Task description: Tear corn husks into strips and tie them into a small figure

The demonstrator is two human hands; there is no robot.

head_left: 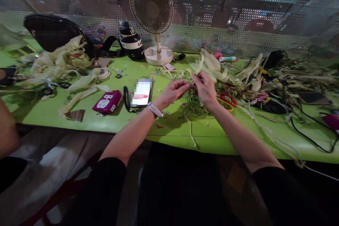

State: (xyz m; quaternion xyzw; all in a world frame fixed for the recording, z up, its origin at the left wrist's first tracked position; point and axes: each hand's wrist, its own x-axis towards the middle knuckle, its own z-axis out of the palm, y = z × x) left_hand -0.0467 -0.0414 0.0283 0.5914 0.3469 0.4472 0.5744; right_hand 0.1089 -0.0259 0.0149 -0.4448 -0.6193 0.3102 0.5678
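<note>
My left hand [176,91], with a white band on its wrist, is closed in a pinch. Its fingertips meet those of my right hand [205,87], also pinched, over the table. Between them is a pale corn husk [200,64] whose strip rises above the fingers; the exact grip point is small and partly hidden. Beneath the hands lies a tangle of thin green strands [197,105]. Scissors with red and yellow handles [227,101] rest just right of my right wrist. A phone [141,92] with a lit screen lies left of my left hand.
A white fan [159,55] and a dark bottle [131,44] stand at the back. To the left are a magenta box [107,101], a tape roll [102,73], dark scissors [50,86] and a husk pile [58,60]. Leaves and cords [291,122] spread rightward. Another person's arm [7,129] shows far left.
</note>
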